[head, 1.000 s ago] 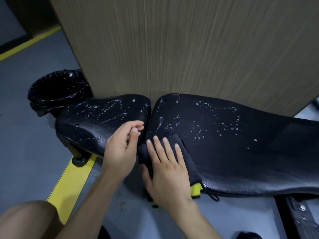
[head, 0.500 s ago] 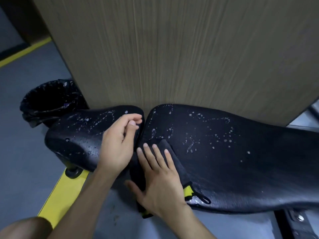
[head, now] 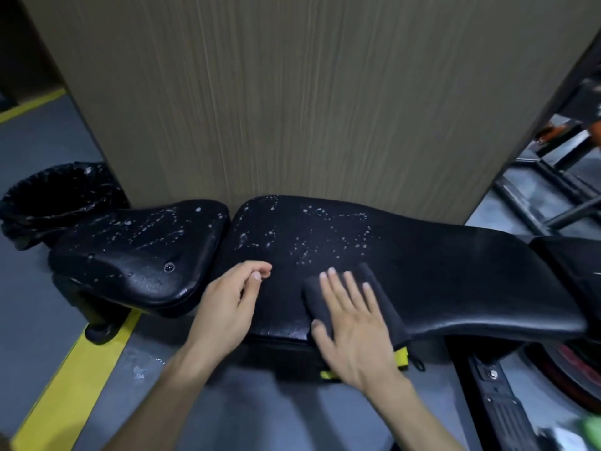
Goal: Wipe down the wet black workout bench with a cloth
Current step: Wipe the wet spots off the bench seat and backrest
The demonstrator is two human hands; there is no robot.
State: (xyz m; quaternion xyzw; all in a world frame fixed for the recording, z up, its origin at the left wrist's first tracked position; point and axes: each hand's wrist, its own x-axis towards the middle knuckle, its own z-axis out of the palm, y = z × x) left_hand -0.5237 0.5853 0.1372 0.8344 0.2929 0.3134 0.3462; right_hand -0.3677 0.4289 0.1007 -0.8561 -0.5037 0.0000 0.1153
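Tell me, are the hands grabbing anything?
Nothing is grabbed. The right hand presses flat, fingers straight, on the middle of the dark cloth on the bench. The left hand is loosely curled and holds nothing.

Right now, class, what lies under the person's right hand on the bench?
A dark cloth lies flat under the right hand, on the long bench pad. Its yellow edge hangs over the near side. The pad beneath the cloth is covered.

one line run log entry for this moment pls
right hand flat on cloth | cloth on bench back pad | left hand empty | droplets remain
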